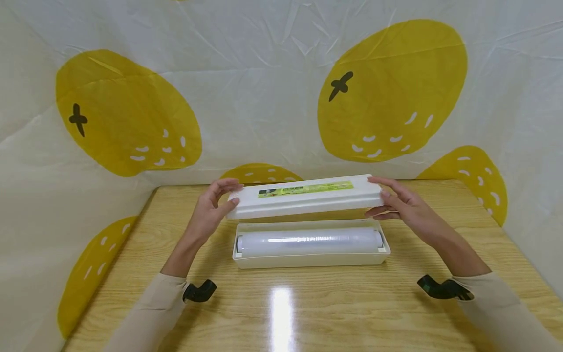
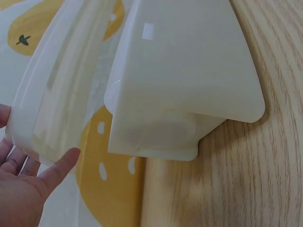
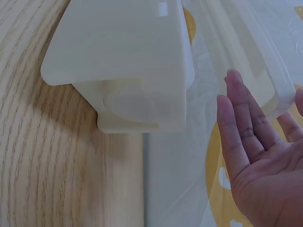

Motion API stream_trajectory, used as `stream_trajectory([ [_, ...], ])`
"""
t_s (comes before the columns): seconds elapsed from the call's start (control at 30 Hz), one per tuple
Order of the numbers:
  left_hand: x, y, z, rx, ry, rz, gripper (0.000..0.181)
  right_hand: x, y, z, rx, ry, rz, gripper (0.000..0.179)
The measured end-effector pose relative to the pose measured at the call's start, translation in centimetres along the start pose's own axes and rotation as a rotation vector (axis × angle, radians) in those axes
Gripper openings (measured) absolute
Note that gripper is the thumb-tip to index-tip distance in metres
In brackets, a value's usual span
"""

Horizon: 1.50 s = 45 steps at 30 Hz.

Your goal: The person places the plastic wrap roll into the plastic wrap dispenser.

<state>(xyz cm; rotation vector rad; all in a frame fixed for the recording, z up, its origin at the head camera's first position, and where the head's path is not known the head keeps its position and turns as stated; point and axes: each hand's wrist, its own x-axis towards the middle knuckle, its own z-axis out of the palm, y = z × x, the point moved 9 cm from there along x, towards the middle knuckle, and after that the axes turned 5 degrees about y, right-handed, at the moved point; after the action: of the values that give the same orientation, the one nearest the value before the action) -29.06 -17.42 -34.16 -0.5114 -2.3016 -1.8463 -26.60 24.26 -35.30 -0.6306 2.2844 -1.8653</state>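
Note:
A long white lid with a green printed label is held in the air, its right end a little higher. My left hand grips the left end between thumb and fingers. At the opposite end my right hand holds the lid between thumb and upper fingers, the other fingers stretched out below. Beneath it an uncovered white box stands on the table, holding a roll of clear plastic wrap. In both wrist views the lid hangs apart from the box.
The wood-grain table meets a pale hanging sheet with large yellow fruit prints at its back and sides. Dark wrist mounts stick out from the sleeves. A bright light reflection lies on the tabletop before the box.

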Motion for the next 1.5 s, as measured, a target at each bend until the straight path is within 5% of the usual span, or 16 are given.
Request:
stream_trajectory([
  [0.37, -0.4, -0.8, 0.3, 0.000, -0.125, -0.078, 0.062, -0.1, 0.5, -0.3, 0.096, -0.038, 0.069, 0.061],
  [0.73, -0.8, -1.3, 1.1, 0.041, -0.243, -0.065, 0.061, -0.6, 1.7, -0.7, -0.129, -0.032, 0.169, 0.077],
  [1.03, -1.4, -1.2, 1.7, 0.042, -0.303, -0.087, 0.063, -0.9, 1.7, -0.5, -0.177, -0.042, 0.097, 0.101],
  [1.5, -2.8, -1.1, 2.5, 0.101, -0.439, -0.036, 0.086, -1.7, 0.8, -0.6, -0.462, -0.006, -0.017, 0.096],
])
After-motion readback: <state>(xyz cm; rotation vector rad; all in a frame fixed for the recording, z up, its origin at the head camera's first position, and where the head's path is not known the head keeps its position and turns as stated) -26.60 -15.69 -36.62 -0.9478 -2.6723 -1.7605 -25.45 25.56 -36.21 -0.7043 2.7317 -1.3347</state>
